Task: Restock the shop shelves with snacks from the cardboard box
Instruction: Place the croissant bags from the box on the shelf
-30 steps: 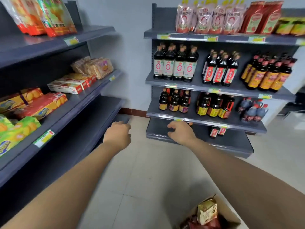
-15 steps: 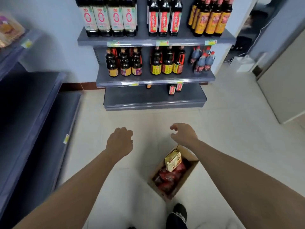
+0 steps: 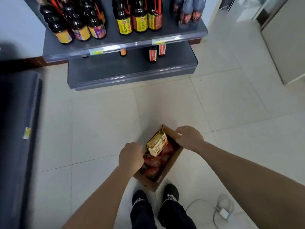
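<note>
Bearing unreadable print: yellow snack pack [image 3: 157, 143]

Both forearms [image 3: 247, 176] are showing bare, right down to the lower edge of the view. The left hand [image 3: 131, 157] and right hand [image 3: 189, 138] are going uncovered as well.

The legs are wearing dark trousers [image 3: 143, 215], close to black, with the cloth running down to the ankles and bunching a little there.

The left shoe [image 3: 139, 198] and right shoe [image 3: 170, 191] are both showing black with rounded toes. Pale laces [image 3: 170, 196] are crossing each instep, clearer on the right shoe. Finer detail is blurring out.
</note>
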A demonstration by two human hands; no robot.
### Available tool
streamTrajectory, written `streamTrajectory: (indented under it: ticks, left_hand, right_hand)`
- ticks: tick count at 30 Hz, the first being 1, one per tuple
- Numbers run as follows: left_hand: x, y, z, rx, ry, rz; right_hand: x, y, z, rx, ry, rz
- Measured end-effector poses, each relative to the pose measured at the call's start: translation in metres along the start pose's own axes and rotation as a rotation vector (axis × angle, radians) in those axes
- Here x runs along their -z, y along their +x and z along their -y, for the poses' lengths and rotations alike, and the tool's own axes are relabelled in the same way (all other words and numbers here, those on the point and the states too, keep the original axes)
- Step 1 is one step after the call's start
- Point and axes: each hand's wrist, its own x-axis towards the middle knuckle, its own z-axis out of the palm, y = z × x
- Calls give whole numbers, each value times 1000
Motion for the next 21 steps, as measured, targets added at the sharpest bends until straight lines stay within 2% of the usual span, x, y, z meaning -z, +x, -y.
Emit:
streamTrajectory:
  ticks: [12,17,21]
  left_hand:
    - [-212,163,4,-28,-33,121]
    - [-285,218,15,56,-193,114]
    - [-307,238,15,101,-288,45]
  right_hand:
    - [-175,187,-89,-92,125,70]
    - [-241,257,-104,-108,231,77]
    - [-267,281,-108,-136,285,96]
